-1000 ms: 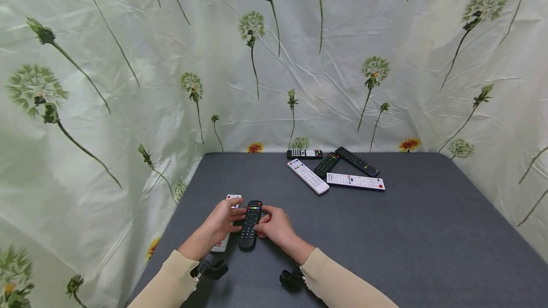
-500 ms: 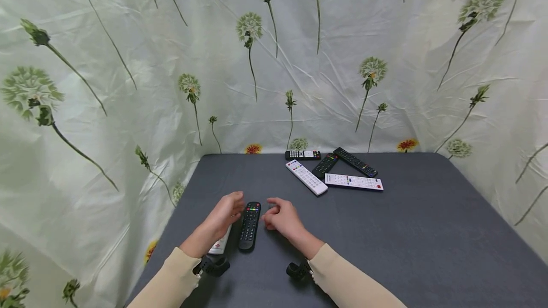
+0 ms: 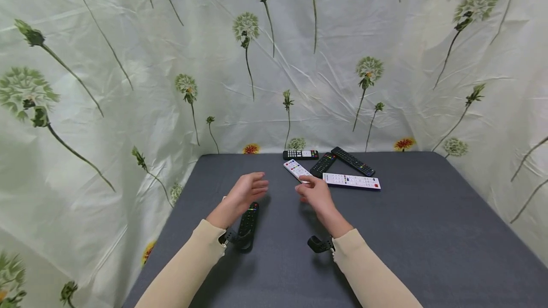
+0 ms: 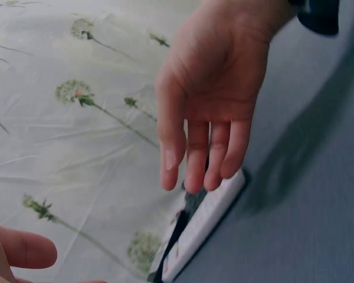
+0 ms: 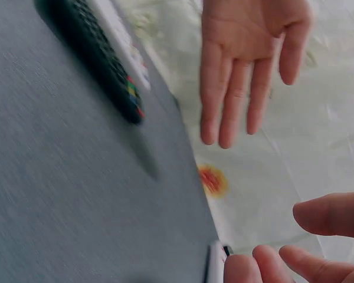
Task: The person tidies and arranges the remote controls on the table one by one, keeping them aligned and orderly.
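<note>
My left hand (image 3: 246, 194) hovers above the table with its fingers extended and nothing in them. Under its wrist lies a black remote control (image 3: 248, 222), partly covered by the forearm and wristband. A white remote control (image 5: 121, 38) sits beside that black one; in the head view my arm hides nearly all of it. My right hand (image 3: 318, 197) is in the air just short of another white remote (image 3: 295, 168), covering its near end. Its fingers are loosely bent and empty. In the left wrist view a gap shows between the right fingertips (image 4: 194, 183) and that remote.
At the far side of the grey table (image 3: 411, 232) lie a black remote with white keys (image 3: 300, 155), two more black remotes (image 3: 323, 164) (image 3: 353, 161) and a white remote (image 3: 352, 180). A flower-printed curtain (image 3: 205, 51) stands behind and at the left.
Both hands have left the near black remote, which my right fingers touched earlier. They have moved forward and to the right, the right hand toward the far remotes.
</note>
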`<state>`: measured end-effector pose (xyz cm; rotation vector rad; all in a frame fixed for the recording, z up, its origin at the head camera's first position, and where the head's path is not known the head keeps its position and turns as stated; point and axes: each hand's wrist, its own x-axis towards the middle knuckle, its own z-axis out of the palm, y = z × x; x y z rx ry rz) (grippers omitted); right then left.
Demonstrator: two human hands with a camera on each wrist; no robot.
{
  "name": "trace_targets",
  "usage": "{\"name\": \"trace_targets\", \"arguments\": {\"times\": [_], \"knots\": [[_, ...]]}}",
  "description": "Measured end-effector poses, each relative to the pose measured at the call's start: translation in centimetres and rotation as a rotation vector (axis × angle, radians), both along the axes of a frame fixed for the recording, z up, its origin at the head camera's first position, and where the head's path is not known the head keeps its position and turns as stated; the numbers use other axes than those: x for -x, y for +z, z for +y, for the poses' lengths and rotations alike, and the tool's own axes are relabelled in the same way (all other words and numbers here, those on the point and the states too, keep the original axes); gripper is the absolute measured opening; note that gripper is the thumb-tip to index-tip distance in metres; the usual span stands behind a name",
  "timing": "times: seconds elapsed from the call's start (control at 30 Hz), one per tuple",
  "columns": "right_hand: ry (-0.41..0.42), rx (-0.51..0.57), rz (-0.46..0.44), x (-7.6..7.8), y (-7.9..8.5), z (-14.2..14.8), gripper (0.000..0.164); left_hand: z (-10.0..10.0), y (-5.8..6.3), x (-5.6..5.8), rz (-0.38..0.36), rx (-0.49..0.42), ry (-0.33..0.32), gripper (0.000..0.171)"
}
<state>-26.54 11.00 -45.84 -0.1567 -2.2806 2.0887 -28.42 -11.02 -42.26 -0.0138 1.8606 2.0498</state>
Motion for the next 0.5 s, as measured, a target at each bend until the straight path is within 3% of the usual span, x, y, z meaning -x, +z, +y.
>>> {"name": "trace_targets", "arguments": {"times": [0.23, 0.5], "knots": [[-0.103, -0.049, -0.013, 1.0, 0.1, 3.2, 0.04, 4.4, -1.5, 1.5, -0.134, -0.228, 0.034, 0.053], [-0.163, -0.315, -0.055, 1.4, -1.0, 5.1, 0.048, 8.8, -3.0, 1.7, -0.243, -0.315, 0.098, 0.055]]}}
